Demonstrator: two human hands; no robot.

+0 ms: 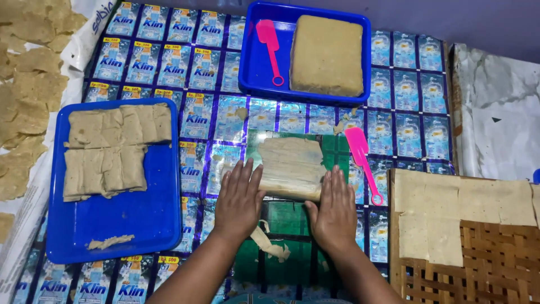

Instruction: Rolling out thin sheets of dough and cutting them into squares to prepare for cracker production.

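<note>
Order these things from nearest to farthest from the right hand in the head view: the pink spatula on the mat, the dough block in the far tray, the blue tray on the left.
From the right hand:
1. Pink spatula, just to its right.
2. Dough block, ahead in the far tray.
3. Blue tray, far left.

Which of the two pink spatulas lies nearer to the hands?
The pink spatula on the mat, beside the right hand; the other spatula lies inside the far blue tray.
</note>
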